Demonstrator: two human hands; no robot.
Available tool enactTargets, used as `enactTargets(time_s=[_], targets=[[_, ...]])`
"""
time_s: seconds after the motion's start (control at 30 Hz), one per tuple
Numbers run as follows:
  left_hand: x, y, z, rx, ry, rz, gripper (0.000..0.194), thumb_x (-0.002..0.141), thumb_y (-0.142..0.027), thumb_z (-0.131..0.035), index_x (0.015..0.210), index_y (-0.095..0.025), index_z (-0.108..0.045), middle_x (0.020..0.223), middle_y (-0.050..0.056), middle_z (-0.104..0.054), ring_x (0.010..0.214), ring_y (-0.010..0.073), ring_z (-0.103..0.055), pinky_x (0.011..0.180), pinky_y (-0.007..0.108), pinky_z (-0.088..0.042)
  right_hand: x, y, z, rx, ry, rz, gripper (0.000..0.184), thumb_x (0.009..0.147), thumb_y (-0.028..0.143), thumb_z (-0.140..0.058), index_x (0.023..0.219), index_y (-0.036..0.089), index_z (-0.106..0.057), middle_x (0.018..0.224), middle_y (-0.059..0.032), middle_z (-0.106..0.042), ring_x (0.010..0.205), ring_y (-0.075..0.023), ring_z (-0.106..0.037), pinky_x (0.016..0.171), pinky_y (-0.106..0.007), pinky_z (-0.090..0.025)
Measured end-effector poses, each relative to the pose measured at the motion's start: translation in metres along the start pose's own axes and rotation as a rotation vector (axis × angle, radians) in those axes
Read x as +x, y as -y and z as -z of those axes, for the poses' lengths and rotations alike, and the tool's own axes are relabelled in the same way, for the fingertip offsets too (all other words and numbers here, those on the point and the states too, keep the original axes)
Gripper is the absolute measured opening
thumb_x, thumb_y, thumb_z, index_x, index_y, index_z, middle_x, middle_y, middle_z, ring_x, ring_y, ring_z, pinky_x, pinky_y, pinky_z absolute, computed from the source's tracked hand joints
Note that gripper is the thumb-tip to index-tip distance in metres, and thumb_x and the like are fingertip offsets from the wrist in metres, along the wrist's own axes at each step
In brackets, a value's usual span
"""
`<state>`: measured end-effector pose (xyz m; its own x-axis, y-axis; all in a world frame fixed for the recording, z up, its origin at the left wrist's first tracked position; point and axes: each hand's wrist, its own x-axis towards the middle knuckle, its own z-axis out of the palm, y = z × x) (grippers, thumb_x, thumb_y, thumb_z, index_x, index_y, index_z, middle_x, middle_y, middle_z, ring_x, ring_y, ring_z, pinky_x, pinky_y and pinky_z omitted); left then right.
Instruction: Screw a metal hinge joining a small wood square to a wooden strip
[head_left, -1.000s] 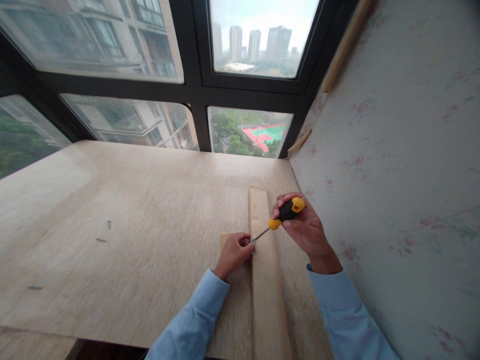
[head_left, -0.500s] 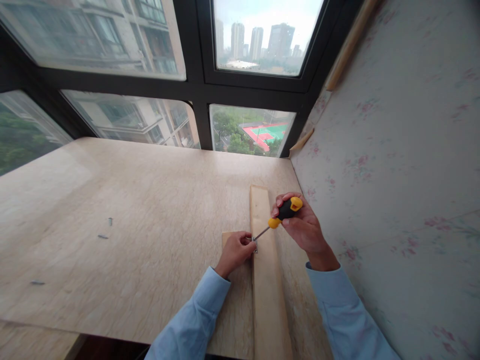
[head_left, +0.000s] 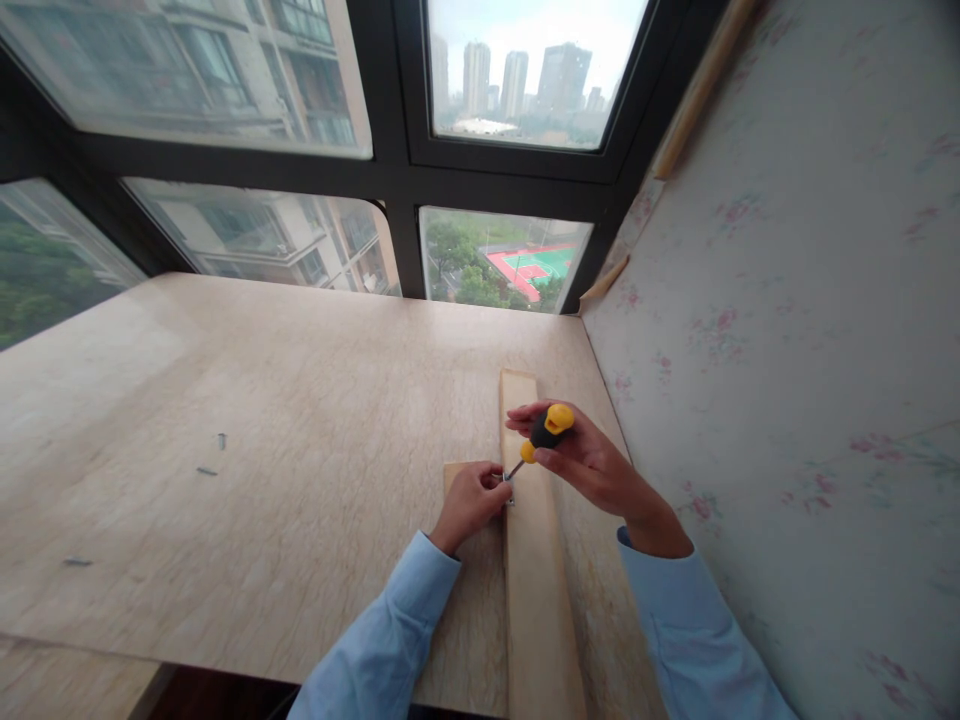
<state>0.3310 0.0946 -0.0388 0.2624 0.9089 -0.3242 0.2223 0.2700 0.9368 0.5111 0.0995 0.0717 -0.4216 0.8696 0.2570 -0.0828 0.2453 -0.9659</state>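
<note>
My right hand [head_left: 581,462] grips a black and yellow screwdriver [head_left: 544,432] by its handle, the tip pointing down and left at a small metal bracket [head_left: 508,488]. The bracket sits where a long pale wooden strip [head_left: 534,580] meets a shorter wooden piece [head_left: 452,473] lying under my left hand. Fingers of my left hand [head_left: 469,505] are curled and pinch the bracket, pressing it against the wood. Both sleeves are light blue.
The wood lies on a beige marbled tabletop [head_left: 262,450] beside a floral-papered wall [head_left: 787,350] on the right. Loose screws [head_left: 212,455] and another small metal piece [head_left: 77,562] lie far left. Dark-framed windows [head_left: 397,190] stand behind the table.
My right hand has swung left with the screwdriver, so the handle now stands steeper and closer over the bracket. My left hand has stayed on the bracket.
</note>
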Motion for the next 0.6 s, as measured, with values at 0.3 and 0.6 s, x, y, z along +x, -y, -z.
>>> enactTargets(time_s=[0.3,0.6], targets=[[-0.001,-0.002,0.000,-0.049,-0.015,0.043,0.028,0.069,-0.021,-0.063,0.095,-0.011,-0.067,0.079,0.006,-0.071,0.067,0.0167,-0.066,0.054,0.023,-0.051,0.002,0.004,0.005,-0.721,-0.419,-0.079,0.055,0.065,0.058,-0.084,0.087,0.023,-0.047,0.064,0.0036,-0.057,0.052,-0.0138,-0.053,0.047,-0.026,-0.043],[-0.001,-0.003,-0.001,-0.068,-0.020,0.068,0.031,0.071,-0.018,-0.063,0.101,-0.010,-0.067,0.080,0.006,-0.071,0.070,0.0170,-0.067,0.056,0.023,-0.053,-0.004,0.000,0.005,-0.401,-0.048,0.030,0.048,0.094,0.036,-0.062,0.135,0.027,-0.039,0.137,-0.0118,-0.054,0.126,-0.0218,-0.057,0.105,-0.042,-0.048]])
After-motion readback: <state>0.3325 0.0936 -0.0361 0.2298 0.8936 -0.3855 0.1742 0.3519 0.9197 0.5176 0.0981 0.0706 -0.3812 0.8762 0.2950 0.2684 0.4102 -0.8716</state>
